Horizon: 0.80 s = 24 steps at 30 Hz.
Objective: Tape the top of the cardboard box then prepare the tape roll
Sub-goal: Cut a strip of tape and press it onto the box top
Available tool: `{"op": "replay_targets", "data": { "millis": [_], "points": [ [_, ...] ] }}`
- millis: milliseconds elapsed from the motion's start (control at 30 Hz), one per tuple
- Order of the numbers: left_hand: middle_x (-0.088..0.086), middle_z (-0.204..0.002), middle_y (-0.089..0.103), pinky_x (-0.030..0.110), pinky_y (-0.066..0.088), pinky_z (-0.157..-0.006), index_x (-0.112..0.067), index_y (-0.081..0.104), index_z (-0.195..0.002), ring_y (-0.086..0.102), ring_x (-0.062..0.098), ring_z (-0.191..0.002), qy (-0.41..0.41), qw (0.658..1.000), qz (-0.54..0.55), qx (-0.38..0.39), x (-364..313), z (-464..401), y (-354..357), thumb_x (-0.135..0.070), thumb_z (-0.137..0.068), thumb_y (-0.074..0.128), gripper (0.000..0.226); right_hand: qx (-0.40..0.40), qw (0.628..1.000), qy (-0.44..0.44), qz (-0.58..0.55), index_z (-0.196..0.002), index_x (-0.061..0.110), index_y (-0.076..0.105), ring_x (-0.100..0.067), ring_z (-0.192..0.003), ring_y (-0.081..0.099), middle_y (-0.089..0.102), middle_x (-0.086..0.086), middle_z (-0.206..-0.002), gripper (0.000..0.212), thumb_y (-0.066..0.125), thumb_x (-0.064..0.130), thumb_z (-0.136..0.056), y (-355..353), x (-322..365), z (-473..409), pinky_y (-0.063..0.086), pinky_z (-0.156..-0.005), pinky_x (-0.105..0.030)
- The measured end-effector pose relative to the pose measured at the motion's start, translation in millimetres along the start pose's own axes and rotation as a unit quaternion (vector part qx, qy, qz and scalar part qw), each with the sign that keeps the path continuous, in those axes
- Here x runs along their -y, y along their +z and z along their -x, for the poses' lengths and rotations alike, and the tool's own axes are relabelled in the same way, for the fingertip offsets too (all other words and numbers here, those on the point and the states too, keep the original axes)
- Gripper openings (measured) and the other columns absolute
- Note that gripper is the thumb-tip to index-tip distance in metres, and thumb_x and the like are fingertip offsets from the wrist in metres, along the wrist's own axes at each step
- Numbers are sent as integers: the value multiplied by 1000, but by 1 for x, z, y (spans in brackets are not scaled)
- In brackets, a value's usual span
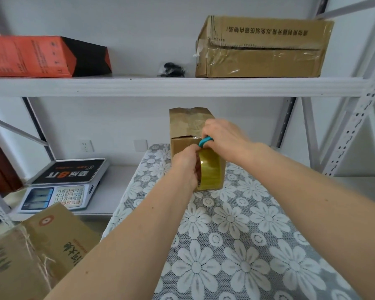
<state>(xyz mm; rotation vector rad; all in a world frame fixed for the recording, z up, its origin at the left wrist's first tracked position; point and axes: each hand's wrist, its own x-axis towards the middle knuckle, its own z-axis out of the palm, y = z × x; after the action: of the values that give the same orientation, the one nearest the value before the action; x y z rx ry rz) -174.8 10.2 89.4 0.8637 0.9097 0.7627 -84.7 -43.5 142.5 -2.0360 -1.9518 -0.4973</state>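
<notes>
1. Tape is already lying glossy over the top of the cardboard box (189, 124), which is standing at the far end of the flowered tablecloth (236, 234); the sealing part is looking largely done, though the far side of the box is hidden.
2. The left hand (187, 164) is gripping the tape roll (210, 169) with fingers closed around its near rim, holding it upright just in front of the box.
3. The right hand (222, 136) is closing around a teal-handled tool (205, 141), probably scissors, at the point where the strip is running from roll to box; the blades are hidden, so whether the cut is made is impossible to tell.
4. What is remaining, by my judgement: separating the strip, pressing its end down on the box, then readying the roll's loose end for next use.
5. The scale (67, 187) on the lower shelf is sitting well apart, taking no part.
</notes>
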Motion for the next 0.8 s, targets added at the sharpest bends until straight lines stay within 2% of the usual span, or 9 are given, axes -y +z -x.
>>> {"op": "replay_targets", "data": {
  "millis": [100,200,367,467,567,733,800],
  "points": [
    [11,-82,70,27,53,-49,-5,65,-109,67,21,-63,-5,1000,-7,-4,-1,-1,1,-22,-83,64,31,-1,1000,10,-4,-90,11,63,-20,-88,51,54,-3,-96,13,58,23,-89,0,-3,1,39,-69,-28],
    [10,-79,70,25,50,-41,-5,66,-107,65,20,-58,-19,1000,-4,-13,-3,0,3,-24,-82,63,31,-6,1000,16,-4,-89,12,64,-19,-87,51,55,-3,-96,11,60,22,-89,1,-4,1,43,-70,-29],
    [8,-75,66,27,52,-47,-6,65,-114,61,21,-54,-33,999,-2,-34,-5,-2,10,-27,-79,65,40,-8,1000,17,0,-89,11,64,-20,-88,53,57,-5,-98,11,60,21,-88,1,-3,0,49,-75,-34],
    [10,-81,69,32,54,-50,-7,67,-112,64,24,-60,-35,998,-12,-46,-6,-3,13,-29,-77,68,41,-8,1000,19,2,-90,11,64,-21,-88,54,58,-5,-98,11,60,21,-88,0,-4,1,49,-74,-33],
    [9,-76,67,28,51,-42,-5,66,-109,62,22,-53,-31,999,-10,-44,-5,-1,13,-26,-78,67,37,-7,1000,22,1,-90,11,64,-21,-87,54,57,-5,-96,12,60,22,-88,-1,-5,1,49,-75,-34],
    [11,-86,69,34,56,-56,-6,67,-109,65,26,-66,-25,998,-12,-48,-4,1,13,-26,-72,70,42,-7,999,34,4,-88,9,64,-21,-86,54,56,-4,-94,11,60,20,-88,-1,-8,4,49,-75,-35],
    [10,-83,69,32,55,-55,-6,68,-108,65,25,-65,-24,998,-18,-47,-4,2,13,-27,-73,70,40,-5,999,39,3,-89,9,64,-22,-87,54,57,-5,-95,11,60,19,-88,-4,-10,6,49,-75,-36]
  ]
}}
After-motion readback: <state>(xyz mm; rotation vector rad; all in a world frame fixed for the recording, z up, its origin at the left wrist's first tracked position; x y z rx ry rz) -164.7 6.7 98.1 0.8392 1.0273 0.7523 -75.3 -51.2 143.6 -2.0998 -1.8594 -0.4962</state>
